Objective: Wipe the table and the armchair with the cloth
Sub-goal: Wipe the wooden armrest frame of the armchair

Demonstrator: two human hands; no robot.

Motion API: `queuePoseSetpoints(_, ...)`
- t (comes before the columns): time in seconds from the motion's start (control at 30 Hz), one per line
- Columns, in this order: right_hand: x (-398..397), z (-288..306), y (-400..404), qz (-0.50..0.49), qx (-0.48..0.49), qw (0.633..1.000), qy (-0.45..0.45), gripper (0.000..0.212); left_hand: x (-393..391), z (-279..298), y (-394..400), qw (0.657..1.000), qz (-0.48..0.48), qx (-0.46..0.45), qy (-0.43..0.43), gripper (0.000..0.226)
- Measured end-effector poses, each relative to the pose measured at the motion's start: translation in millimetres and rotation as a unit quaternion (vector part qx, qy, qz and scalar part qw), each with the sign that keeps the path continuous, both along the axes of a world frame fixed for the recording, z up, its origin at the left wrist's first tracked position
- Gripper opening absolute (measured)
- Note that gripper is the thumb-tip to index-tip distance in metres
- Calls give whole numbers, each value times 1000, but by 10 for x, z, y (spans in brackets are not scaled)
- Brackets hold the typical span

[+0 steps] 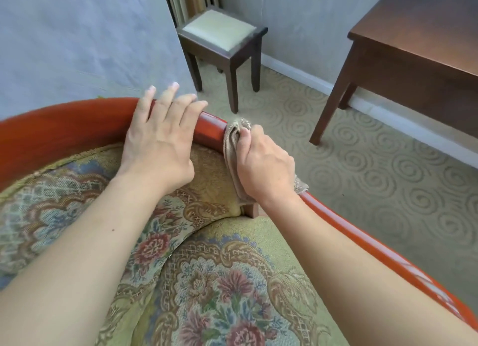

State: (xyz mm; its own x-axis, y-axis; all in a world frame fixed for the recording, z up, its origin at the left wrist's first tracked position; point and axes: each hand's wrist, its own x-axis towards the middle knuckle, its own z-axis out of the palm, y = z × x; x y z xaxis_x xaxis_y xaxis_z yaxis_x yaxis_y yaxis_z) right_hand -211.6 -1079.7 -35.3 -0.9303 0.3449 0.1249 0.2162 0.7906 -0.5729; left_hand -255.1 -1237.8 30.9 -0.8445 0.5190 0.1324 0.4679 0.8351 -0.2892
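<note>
The armchair fills the lower frame, with a glossy red-brown wooden rail (64, 128) curving round floral upholstery (222, 281). My left hand (160, 136) rests flat on the top of the rail, fingers straight. Just to its right, my right hand (263, 164) grips a beige cloth (232, 144) wrapped over the rail where the back curves into the right arm. A corner of the cloth sticks out behind my wrist. The dark wooden table (424, 43) stands at the upper right, apart from both hands.
A small dark stool (222, 32) with a pale cushion stands against the grey wall behind the chair. Patterned beige carpet (362, 180) lies between the armchair, the stool and the table. A white baseboard runs along the wall under the table.
</note>
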Motion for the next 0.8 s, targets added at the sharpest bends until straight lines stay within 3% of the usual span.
queuePoseSetpoints(0.13,607,-218,445,-63,52,992,-98,37,19,-53,71,1000,27,-5,6,94)
queuePoseSetpoints(0.23,1047,-306,649,-93,158,975,-127,40,-5,-123,100,999,29,9,20,95)
queuePoseSetpoints(0.3,1120,-325,652,-108,180,969,-131,40,-38,-163,77,999,18,29,37,92)
queuePoseSetpoints(0.5,403,-177,201,-189,59,976,-90,47,-70,-228,66,997,6,57,58,87)
queuePoseSetpoints(0.6,-136,26,-142,-150,-1,988,-28,37,-68,-234,60,996,0,60,65,87)
queuePoseSetpoints(0.7,-498,237,-405,-131,-71,988,35,48,-98,-247,30,995,-13,63,77,84)
queuePoseSetpoints(0.8,-454,204,-359,-82,-27,994,65,49,-107,-249,20,995,-6,58,79,87)
